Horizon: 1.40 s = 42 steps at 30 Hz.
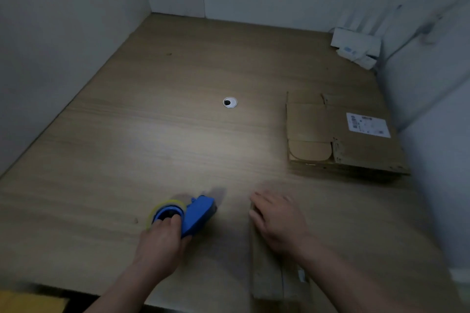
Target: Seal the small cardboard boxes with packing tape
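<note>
- Desk [178, 134]: pale wood-grain top, w/ white partition walls [63, 46] on left, back & right.
- Left grip [162, 236]: you had it curled round the tape dispenser [195, 213], fingers hooked over the hub of the roll, thumb under the blue body, so closed firmly on it.
- Tape dispenser: blue plastic, w/ a clear-yellowish tape roll [165, 204] at its left end. It was low over the desk near the front edge, left of centre; couldn't tell if it touched the top.
- Right grip [277, 223]: palm down, fingers nearly straight & a bit spread, pressed on the far end of the small cardboard box [269, 277]. Nothing was clasped in it.
- Small cardboard box: brown, long & narrow, lying lengthwise away from you at front right of the desk, its near end by the front edge. View was blurred there, so flaps & any tape couldn't be made out.
- Dispenser & box were apart, w/ bare desk between them.
- Flattened cardboard stack [343, 140]: lay by the right wall, well beyond the box, w/ a white label [367, 125] on the top sheet.
- Cable grommet [230, 102]: round, grey, approx. mid-desk.
- White device [356, 46]: sat in the far right corner, too blurred to ID.
- Yellow object [30, 302]: showed below the desk edge at bottom left.
</note>
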Each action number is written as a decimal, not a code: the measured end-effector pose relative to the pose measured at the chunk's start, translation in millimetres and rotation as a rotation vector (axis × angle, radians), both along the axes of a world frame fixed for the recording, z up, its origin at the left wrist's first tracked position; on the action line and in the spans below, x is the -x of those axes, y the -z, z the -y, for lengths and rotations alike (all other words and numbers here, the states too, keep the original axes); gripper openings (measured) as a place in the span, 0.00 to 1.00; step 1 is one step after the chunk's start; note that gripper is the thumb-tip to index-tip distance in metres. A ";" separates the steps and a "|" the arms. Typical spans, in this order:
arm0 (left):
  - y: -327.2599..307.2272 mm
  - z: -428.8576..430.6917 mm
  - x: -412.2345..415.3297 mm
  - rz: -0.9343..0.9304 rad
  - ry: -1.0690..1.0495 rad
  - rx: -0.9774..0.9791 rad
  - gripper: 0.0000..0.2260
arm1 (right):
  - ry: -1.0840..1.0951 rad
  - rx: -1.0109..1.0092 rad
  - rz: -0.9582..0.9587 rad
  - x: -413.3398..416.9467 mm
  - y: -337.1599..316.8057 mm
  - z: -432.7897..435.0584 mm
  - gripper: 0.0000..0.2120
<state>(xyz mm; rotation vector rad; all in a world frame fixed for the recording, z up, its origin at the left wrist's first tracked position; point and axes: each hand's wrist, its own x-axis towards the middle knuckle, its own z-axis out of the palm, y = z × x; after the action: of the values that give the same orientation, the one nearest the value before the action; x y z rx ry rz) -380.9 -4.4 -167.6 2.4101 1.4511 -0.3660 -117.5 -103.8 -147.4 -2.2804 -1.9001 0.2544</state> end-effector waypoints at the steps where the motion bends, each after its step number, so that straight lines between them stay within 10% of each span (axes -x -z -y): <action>1: 0.7 0.5 0.3 -0.003 0.011 0.006 0.16 | 0.018 0.024 -0.014 1.4 1.3 0.2 0.21; 30: -5.3 -26.2 7.3 -0.022 0.106 -0.002 0.13 | 0.434 0.255 0.014 3.1 0.7 23.6 0.20; 42: -17.4 -14.2 -0.8 0.024 0.028 0.004 0.13 | 0.588 0.296 -0.015 -61.1 -14.3 45.1 0.34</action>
<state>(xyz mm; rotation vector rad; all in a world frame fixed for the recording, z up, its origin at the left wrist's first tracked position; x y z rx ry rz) -380.1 9.8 -150.2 2.4263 1.4063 -0.3449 -56.4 -148.9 -133.1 -2.8889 -1.1602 0.4891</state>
